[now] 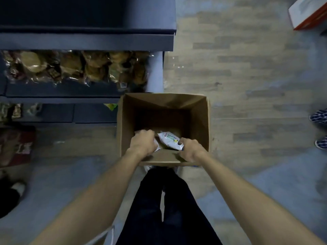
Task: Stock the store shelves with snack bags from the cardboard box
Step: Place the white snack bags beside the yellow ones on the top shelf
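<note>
An open cardboard box (203, 121) stands on the floor in front of my legs. Both my hands reach into its near end. My right hand (190, 151) grips the near end of a white snack bag (169, 140) with green and red print. My left hand (142, 142) is closed over another white bag (157, 146), mostly hidden beneath it. The rest of the box bottom looks dark and bare. The dark blue store shelves (88, 40) stand to the left of the box.
Clear bags of brown baked goods (74, 66) fill the middle shelf. A lower shelf holds a few packets (16, 110). A red-and-white box (307, 13) sits top right. Another person's patterned shoes (320, 117) stand at the right edge, and a shoe (17, 188) at left.
</note>
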`<state>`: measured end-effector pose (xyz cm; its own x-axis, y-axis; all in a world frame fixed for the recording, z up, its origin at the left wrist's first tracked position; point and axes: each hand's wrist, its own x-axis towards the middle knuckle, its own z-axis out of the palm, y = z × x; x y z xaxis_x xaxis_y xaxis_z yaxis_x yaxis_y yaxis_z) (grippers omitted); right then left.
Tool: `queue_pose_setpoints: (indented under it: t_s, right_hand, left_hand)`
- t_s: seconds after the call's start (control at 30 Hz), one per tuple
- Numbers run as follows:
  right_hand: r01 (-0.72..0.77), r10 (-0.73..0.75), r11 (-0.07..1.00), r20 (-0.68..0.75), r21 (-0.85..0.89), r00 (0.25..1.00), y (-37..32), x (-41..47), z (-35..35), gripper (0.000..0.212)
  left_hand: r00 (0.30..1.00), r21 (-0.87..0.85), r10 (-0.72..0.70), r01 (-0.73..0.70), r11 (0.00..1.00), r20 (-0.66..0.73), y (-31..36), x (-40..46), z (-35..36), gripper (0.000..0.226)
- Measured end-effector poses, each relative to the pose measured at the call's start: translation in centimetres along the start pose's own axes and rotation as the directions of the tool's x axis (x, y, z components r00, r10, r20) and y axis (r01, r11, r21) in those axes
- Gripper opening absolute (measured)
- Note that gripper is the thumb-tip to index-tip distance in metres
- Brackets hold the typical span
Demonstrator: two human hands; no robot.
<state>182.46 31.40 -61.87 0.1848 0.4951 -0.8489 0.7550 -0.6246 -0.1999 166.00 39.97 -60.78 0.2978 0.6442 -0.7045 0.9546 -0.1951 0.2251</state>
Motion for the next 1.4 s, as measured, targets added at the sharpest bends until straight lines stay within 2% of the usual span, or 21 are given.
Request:
queue_pose_setpoints:
  t_s: [0.13,0.23,0.33,0.4,0.47,0.53,0.6,0.67,0.77,0.83,0.9,0.93,1.0,1.03,1.1,1.17,1.27,1.33,1.4]
  right_hand:
    - [0.035,-0.022,0.997,0.194,-0.065,0.981,-0.2,5.8,1.8,0.058]
    - [0.093,-0.046,0.987,0.321,-0.133,0.946,-0.4,10.0,3.3,0.056]
    - [0.144,-0.049,0.963,0.379,-0.227,0.924,-0.2,13.2,4.5,0.059]
    - [0.167,-0.063,0.945,0.344,-0.281,0.937,0.1,14.3,4.4,0.059]
    - [0.165,-0.088,0.928,0.234,-0.333,0.968,0.6,15.0,3.5,0.06]
    - [0.15,-0.105,0.908,0.133,-0.392,0.985,1.4,16.0,2.5,0.067]
    - [0.136,-0.107,0.896,0.091,-0.423,0.99,2.2,16.8,1.9,0.072]
    - [0.079,-0.066,0.923,0.048,-0.377,0.997,2.2,16.9,2.0,0.065]
    - [0.053,-0.094,0.953,-0.122,-0.299,0.988,1.3,16.3,2.9,0.049]
    - [0.112,-0.188,0.941,-0.22,-0.318,0.957,1.1,15.8,3.6,0.041]
    - [0.209,-0.276,0.92,-0.167,-0.332,0.947,1.4,15.6,4.5,0.041]
    - [0.235,-0.289,0.916,-0.128,-0.325,0.949,1.6,15.5,4.9,0.042]
    - [0.232,-0.286,0.915,-0.126,-0.33,0.95,1.7,15.3,5.9,0.048]
    - [0.214,-0.28,0.912,-0.15,-0.35,0.948,1.8,15.4,6.3,0.051]
    - [0.158,-0.254,0.904,-0.201,-0.398,0.946,2.0,15.8,6.8,0.052]
    - [0.117,-0.243,0.886,-0.233,-0.449,0.942,2.3,16.2,6.9,0.049]
    - [0.084,-0.217,0.878,-0.233,-0.472,0.948,2.3,16.7,6.6,0.05]
    - [0.048,-0.172,0.901,-0.251,-0.432,0.953,2.0,17.1,6.2,0.053]
    - [0.031,-0.118,0.948,-0.26,-0.316,0.958,1.8,17.4,5.3,0.059]
  left_hand:
    - [0.971,-0.162,-0.232,0.238,0.958,0.053,-1.9,5.6,4.0,0.04]
    - [0.942,-0.142,-0.292,0.316,0.938,0.164,-3.0,9.7,7.3,0.046]
    - [0.913,-0.159,-0.347,0.383,0.91,0.215,-3.2,11.9,9.2,0.051]
    - [0.904,-0.186,-0.372,0.41,0.893,0.21,-3.2,12.7,9.9,0.061]
    - [0.898,-0.222,-0.387,0.429,0.876,0.207,-3.0,13.2,10.5,0.07]
    - [0.901,-0.24,-0.395,0.43,0.87,0.181,-2.5,13.5,10.9,0.07]
    - [0.91,-0.232,-0.393,0.414,0.88,0.133,-2.0,13.6,11.5,0.069]
    - [0.943,-0.196,-0.331,0.329,0.924,0.023,-1.1,13.5,11.7,0.071]
    - [0.991,-0.097,-0.106,0.099,0.99,-0.076,-0.1,14.1,12.9,0.073]
    - [0.996,-0.087,-0.053,0.047,0.995,-0.069,0.0,14.7,13.4,0.07]
    - [0.984,-0.179,-0.056,0.025,0.984,-0.168,-0.3,15.0,13.5,0.058]
    - [0.967,-0.251,-0.087,0.025,0.968,-0.241,-0.5,15.0,13.5,0.053]
    - [0.914,-0.395,-0.254,0.117,0.911,-0.316,-0.4,14.7,13.3,0.053]
    - [0.881,-0.46,-0.362,0.197,0.866,-0.304,-0.4,14.8,13.2,0.058]
    - [0.839,-0.579,-0.517,0.339,0.741,-0.169,-0.2,15.1,13.1,0.078]
    - [0.831,-0.634,-0.555,0.408,0.657,-0.04,0.1,15.6,13.0,0.091]
    - [0.818,-0.658,-0.575,0.433,0.616,0.0,0.6,16.0,13.5,0.09]
    - [0.803,-0.674,-0.595,0.452,0.584,0.023,0.7,16.1,13.7,0.085]
    - [0.778,-0.748,-0.626,0.446,0.492,0.052,0.1,16.3,13.6,0.082]
